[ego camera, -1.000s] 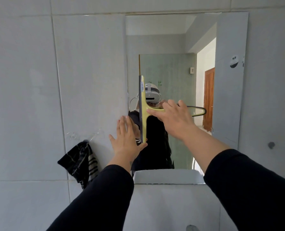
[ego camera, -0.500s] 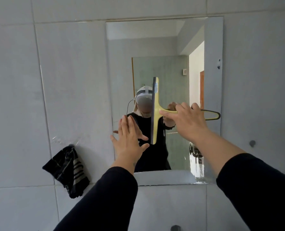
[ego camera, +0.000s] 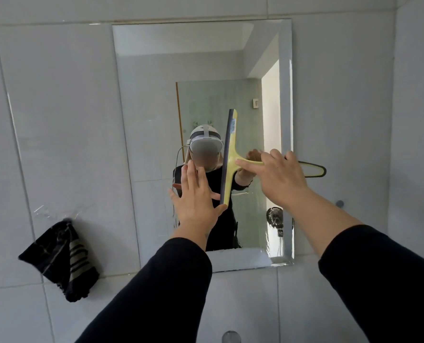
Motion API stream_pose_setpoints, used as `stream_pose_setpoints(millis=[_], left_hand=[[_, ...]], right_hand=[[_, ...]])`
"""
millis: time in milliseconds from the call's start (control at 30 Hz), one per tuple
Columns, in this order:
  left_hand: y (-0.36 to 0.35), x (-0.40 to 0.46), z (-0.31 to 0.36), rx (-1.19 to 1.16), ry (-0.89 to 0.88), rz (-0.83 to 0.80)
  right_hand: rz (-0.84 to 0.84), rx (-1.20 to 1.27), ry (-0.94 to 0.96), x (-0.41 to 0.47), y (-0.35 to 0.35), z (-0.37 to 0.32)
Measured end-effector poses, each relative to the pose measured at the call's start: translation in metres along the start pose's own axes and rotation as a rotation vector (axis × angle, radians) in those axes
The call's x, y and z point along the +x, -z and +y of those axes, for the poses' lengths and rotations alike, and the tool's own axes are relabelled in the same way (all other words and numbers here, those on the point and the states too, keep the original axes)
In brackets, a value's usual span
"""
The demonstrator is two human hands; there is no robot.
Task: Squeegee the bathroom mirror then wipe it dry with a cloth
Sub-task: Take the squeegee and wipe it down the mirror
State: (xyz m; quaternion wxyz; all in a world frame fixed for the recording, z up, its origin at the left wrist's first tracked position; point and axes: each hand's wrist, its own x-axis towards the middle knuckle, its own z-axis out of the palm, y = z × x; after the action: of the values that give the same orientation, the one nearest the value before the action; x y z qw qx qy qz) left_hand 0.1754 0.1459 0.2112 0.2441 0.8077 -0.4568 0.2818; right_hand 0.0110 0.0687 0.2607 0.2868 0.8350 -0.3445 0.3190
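Note:
A rectangular mirror [ego camera: 156, 100] hangs on the white tiled wall. My right hand [ego camera: 281, 180] grips the handle of a yellow squeegee [ego camera: 229, 154], whose blade stands upright against the glass at the mirror's middle. My left hand [ego camera: 197, 198] is flat and open, fingers up, just left of the blade's lower end, its thumb touching that end. A black striped cloth [ego camera: 62, 258] hangs on the wall to the lower left of the mirror.
White wall tiles [ego camera: 57, 107] surround the mirror. A small grey knob [ego camera: 339, 203] sits on the wall right of the mirror. A round metal fitting [ego camera: 230, 337] shows at the bottom edge. The mirror reflects a person in a headset and a doorway.
The squeegee blade has slid rightward across the glass, from the mirror's left edge to its middle. My left hand has followed beside it. The view has shifted left.

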Motion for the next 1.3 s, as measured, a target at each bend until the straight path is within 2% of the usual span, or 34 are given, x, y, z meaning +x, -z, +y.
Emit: stream_pose_setpoints(millis=[133,433,733,1000,1133,1200,1300], left_hand=[[-0.003,0.001,0.012,0.012,-0.02,-0.004],[-0.01,-0.007,0.025,0.012,-0.034,-0.019],[-0.006,-0.007,0.028,-0.014,-0.054,-0.058],[-0.013,-0.005,0.016,0.01,-0.076,-0.067],[-0.016,-0.004,0.015,-0.015,-0.085,-0.062],[-0.017,-0.003,0.014,-0.039,-0.09,-0.06],[-0.019,-0.002,0.011,-0.05,-0.104,-0.052]], right_hand=[[-0.017,0.026,-0.063,-0.007,-0.011,0.019],[-0.176,0.228,-0.285,-0.034,-0.028,0.04],[-0.312,0.458,-0.462,-0.066,-0.037,0.018],[-0.153,0.538,-0.689,-0.058,-0.009,0.023],[-0.113,0.781,-0.845,-0.037,-0.007,0.022],[-0.117,0.909,-0.911,-0.032,-0.009,0.018],[-0.196,0.943,-0.944,-0.039,-0.017,0.004]])
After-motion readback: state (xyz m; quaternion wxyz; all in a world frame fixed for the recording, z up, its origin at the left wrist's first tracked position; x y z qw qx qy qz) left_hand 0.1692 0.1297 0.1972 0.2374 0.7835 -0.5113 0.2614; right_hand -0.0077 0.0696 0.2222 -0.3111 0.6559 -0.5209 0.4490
